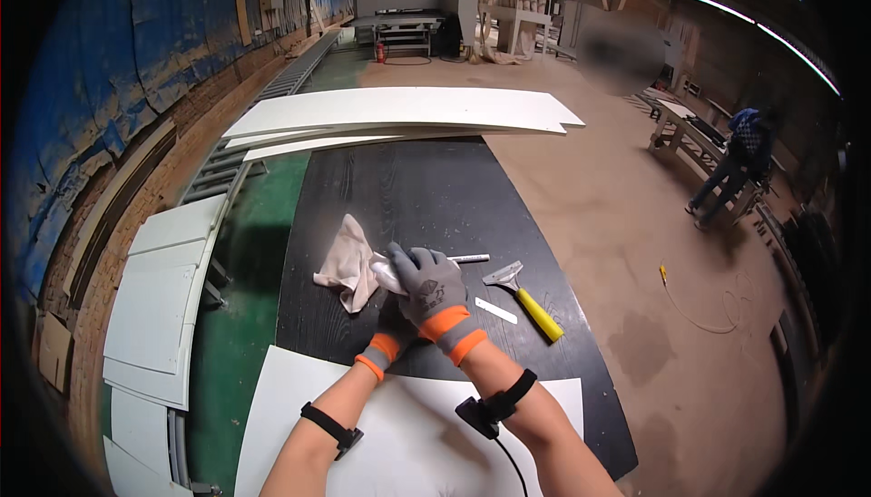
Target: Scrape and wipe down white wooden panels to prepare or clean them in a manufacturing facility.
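Both my hands wear grey gloves with orange cuffs and meet above a black wood-grained tabletop [390, 175]. My right hand [433, 287] is uppermost, its fingers curled over a white, crumpled, cloth-like thing [387, 274]. My left hand [396, 320] lies underneath, its fingers hidden by the right. A pale rag [348, 266] is bunched just to the left. Beyond my right hand lies a slim white marker-like stick [474, 258]. Farther right are a scraper [539, 315] with a yellow handle and a small white flat strip [496, 310].
A white panel [318, 397] lies under my forearms. Long white boards [399, 109] cross the table's far end. More white panels [150, 316] lie on the left, by a roller conveyor [295, 71]. A person [746, 148] stands at a bench at the right; a hose [689, 316] lies on the floor.
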